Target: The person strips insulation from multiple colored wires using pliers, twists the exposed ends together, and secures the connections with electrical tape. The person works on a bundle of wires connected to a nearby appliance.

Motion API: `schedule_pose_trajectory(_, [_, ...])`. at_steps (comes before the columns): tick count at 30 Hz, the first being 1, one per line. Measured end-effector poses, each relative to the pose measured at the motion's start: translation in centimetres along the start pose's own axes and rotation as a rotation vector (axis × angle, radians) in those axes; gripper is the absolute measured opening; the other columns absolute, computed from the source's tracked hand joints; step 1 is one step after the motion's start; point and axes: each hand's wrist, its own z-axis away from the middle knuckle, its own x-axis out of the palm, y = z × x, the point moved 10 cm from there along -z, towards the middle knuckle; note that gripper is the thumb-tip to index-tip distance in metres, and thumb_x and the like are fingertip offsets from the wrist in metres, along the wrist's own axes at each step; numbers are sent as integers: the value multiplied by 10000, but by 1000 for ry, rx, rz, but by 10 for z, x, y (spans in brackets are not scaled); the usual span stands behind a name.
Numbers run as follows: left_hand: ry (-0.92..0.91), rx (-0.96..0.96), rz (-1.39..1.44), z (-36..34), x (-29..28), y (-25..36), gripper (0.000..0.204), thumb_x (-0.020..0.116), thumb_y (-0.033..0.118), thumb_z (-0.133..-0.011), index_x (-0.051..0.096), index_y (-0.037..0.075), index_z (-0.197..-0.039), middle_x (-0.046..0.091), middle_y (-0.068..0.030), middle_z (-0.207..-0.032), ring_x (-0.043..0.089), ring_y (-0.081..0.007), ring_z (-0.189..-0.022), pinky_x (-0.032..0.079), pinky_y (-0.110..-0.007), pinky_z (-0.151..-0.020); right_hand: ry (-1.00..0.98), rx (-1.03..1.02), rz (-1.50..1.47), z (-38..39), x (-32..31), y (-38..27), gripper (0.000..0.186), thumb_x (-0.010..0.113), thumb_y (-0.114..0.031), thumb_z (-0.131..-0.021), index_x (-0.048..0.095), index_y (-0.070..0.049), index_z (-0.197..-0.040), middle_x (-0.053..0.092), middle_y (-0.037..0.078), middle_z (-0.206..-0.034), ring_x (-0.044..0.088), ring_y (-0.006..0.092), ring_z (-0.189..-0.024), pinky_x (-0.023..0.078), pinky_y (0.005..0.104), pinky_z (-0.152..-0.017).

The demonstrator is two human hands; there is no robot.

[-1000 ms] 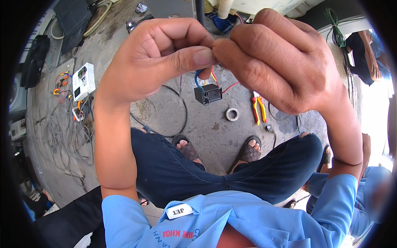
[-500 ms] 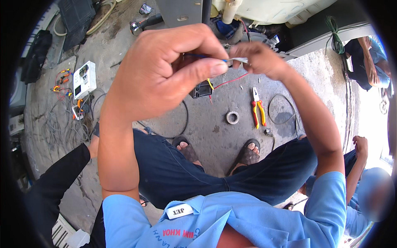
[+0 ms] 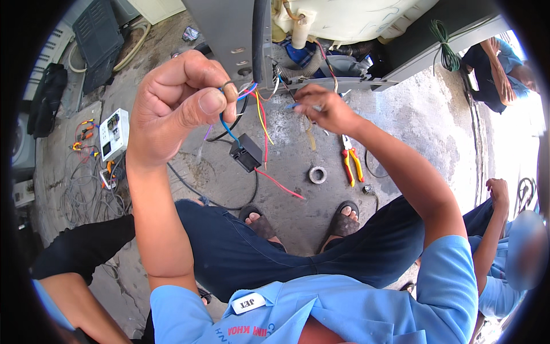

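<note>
My left hand (image 3: 192, 112) pinches a blue wire (image 3: 231, 133) that runs from a small black box (image 3: 246, 152) on the floor. Coloured wires (image 3: 261, 114) hang from the appliance's grey panel beside those fingers. My right hand (image 3: 323, 109), slightly blurred, is closed at the fingertips on a small bluish thing I cannot make out. Yellow-and-red pliers (image 3: 348, 165) lie below it, near a grey ring (image 3: 317, 174). A red wire (image 3: 281, 186) extends from the box across the concrete.
An opened appliance (image 3: 338, 23) stands ahead, with a green cable coil (image 3: 444, 46). At left lie a white device (image 3: 113, 132) and tangled leads (image 3: 74, 195). Co-workers sit at upper right (image 3: 504, 74) and lower right (image 3: 492, 258); another person's arm (image 3: 80, 298) is at lower left.
My hands have separated, the right pulling back from the left and shifting lower. My left hand has moved left. More coloured wires and the black box show. A co-worker's arm entered at lower left.
</note>
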Motion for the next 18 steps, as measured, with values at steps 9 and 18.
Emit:
schedule_pose_trajectory(9, [30, 30, 12, -23, 22, -19, 162, 646, 146, -961, 600, -7, -982, 646, -99, -866, 645, -157, -707, 532, -304, -693, 355, 533, -1073, 53, -60, 40, 364, 527, -346, -1034, 622, -3, -1112, 723, 117, -824, 697, 174, -798, 521, 264, -726])
schedule_pose_trajectory(18, [54, -270, 76, -38, 46, -73, 148, 613, 163, -986, 587, 32, -1050, 644, -88, -901, 630, -147, -672, 562, -328, -680, 429, 493, -1062, 45, -90, 18, 374, 552, -358, -1020, 680, -13, -1083, 708, 82, -847, 676, 144, -794, 506, 255, -701])
